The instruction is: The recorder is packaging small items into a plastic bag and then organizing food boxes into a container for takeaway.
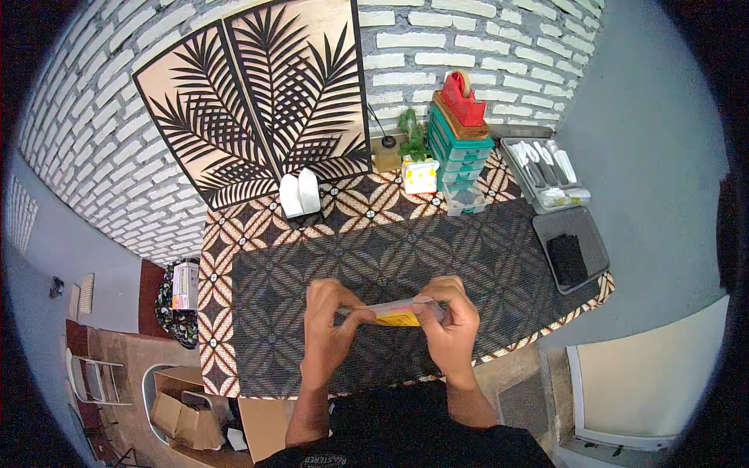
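Note:
Both hands pinch a small flat packet (395,314) in clear plastic, with yellow and some pink showing inside. My left hand (330,310) grips its left end between thumb and fingers. At the opposite end, my right hand (449,313) holds it the same way, thumb in front. The packet is held nearly level above the dark mat (363,357) on the table. Its contents cannot be made out.
Along the back stand a teal drawer unit (439,137), its bottom drawer (465,199) pulled out, with a red tape dispenser (465,105) on top, a potted plant (420,175) and a black holder with white pieces (301,196). Grey trays (597,234) line the right edge. Cardboard boxes (181,418) lie lower left.

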`<state>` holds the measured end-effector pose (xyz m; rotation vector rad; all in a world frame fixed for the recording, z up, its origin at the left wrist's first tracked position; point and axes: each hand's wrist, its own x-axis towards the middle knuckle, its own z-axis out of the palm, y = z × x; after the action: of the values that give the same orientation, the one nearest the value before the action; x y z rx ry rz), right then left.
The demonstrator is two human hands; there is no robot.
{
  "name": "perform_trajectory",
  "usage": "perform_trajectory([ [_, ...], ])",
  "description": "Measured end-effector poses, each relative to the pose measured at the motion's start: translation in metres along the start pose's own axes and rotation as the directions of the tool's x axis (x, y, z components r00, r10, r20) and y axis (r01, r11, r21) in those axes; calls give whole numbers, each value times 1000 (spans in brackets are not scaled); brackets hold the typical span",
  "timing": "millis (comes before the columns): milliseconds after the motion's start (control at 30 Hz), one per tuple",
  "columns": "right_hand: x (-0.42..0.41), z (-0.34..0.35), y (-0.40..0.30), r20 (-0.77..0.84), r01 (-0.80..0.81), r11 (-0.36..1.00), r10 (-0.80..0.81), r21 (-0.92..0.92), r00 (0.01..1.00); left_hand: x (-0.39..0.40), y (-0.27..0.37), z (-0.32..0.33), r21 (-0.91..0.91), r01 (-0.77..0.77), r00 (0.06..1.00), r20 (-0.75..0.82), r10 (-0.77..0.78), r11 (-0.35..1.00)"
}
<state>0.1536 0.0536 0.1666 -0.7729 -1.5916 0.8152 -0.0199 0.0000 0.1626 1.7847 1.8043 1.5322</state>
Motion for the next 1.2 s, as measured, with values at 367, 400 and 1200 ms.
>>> perform_trajectory([
  [367,-2,-6,12,-69,-77,991,84,106,994,4,-10,12,-95,37,999,-36,-41,995],
  [400,-2,-7,12,-67,-94,990,102,109,993,6,-9,14,-129,88,996,-22,-91,988],
  [1200,-38,-48,116,-266,-385,816,523,432,810,-8,-60,132,-752,474,861,287,-419,459],
])
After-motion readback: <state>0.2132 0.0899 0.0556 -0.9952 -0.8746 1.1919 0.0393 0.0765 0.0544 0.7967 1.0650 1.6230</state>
